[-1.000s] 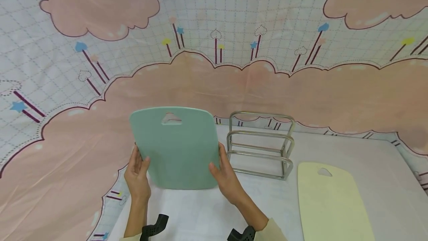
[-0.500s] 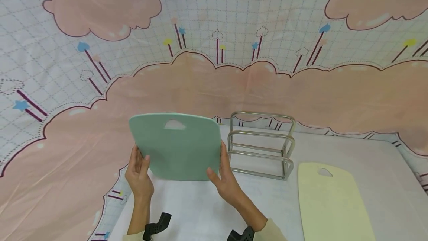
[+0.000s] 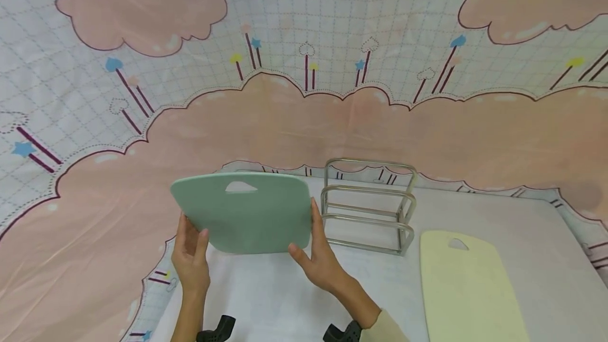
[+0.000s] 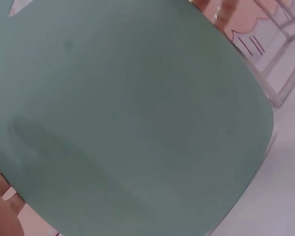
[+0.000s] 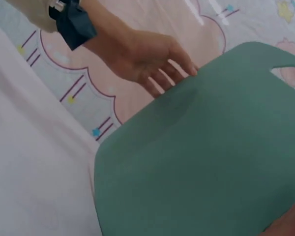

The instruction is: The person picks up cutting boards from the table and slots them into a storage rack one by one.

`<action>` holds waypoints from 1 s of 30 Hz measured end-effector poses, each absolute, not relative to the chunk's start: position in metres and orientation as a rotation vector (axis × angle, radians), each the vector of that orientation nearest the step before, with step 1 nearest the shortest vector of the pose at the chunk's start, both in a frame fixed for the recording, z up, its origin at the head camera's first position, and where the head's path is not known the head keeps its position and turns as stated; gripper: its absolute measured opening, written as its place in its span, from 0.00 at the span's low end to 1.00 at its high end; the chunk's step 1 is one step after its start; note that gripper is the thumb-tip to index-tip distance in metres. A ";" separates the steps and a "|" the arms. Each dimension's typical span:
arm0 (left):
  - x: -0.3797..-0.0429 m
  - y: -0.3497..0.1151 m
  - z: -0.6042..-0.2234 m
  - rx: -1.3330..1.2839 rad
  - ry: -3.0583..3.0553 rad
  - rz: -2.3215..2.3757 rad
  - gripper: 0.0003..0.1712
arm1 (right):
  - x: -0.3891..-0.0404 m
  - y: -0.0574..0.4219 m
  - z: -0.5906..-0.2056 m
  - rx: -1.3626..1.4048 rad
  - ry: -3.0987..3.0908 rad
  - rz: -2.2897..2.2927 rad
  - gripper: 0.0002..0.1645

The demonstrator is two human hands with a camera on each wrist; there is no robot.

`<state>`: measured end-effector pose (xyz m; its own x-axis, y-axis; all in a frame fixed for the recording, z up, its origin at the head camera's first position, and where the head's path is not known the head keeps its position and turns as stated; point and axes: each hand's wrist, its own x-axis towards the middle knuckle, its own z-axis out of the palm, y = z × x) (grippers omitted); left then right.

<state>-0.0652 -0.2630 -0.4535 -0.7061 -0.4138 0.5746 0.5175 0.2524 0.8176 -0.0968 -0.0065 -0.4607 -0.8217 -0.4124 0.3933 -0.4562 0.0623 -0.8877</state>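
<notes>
A green cutting board (image 3: 247, 220) with a handle slot near its top edge is held up, tilted, above the white tabletop in the head view. My left hand (image 3: 191, 265) grips its left edge, thumb in front and fingers reaching behind. At the right edge my right hand (image 3: 325, 263) holds it with the thumb toward the front face. The left wrist view is mostly filled by the green board (image 4: 137, 118). In the right wrist view the left hand (image 5: 147, 56) shows fingers at the board's edge; part of the right hand (image 5: 290, 221) appears at the lower right corner.
Just right of the green board stands a metal rack (image 3: 370, 189) with several upright loops. A pale yellow cutting board (image 3: 467, 289) lies flat on the white tabletop (image 3: 266, 300) at the right. Behind hangs a patterned cloth (image 3: 304, 125) with pink clouds.
The green cutting board has tipped: its top edge sits lower in view, its bottom edge higher, and its face looks shorter. Both hands stay at its sides.
</notes>
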 end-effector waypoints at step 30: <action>-0.068 -0.258 -0.428 -0.385 -1.709 -1.603 0.40 | -0.128 0.006 -0.386 1.135 -2.136 1.925 0.57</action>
